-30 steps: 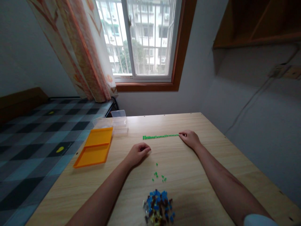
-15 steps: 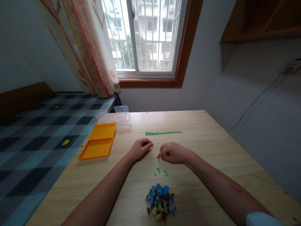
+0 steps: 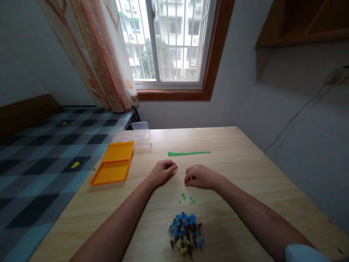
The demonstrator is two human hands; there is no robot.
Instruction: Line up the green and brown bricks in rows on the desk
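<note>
My left hand (image 3: 164, 170) rests on the table with its fingers curled and the thumb against them. Whatever it may hold is hidden. To its right, my right hand (image 3: 198, 176) pinches at the tabletop, its fingertips over the spot where a small green building block lay. That block is covered by the fingers. Just nearer than the right hand, several loose green blocks (image 3: 183, 196) are scattered. Beyond both hands runs a neat row of green blocks (image 3: 188, 153), taller at its left end. Closest to me is a mixed pile of blue, brown and yellowish blocks (image 3: 185, 233).
An open orange tray (image 3: 127, 160) lies at the table's left side. Behind it stand clear plastic boxes (image 3: 141, 137), one with its lid raised. A bed with a checked cover (image 3: 54, 156) adjoins the left edge; a wall with a window (image 3: 177, 47) is behind the wooden table (image 3: 234, 153).
My right fingertips have closed over the single green block that showed beneath them, and it is out of sight. My left hand has hardly moved.
</note>
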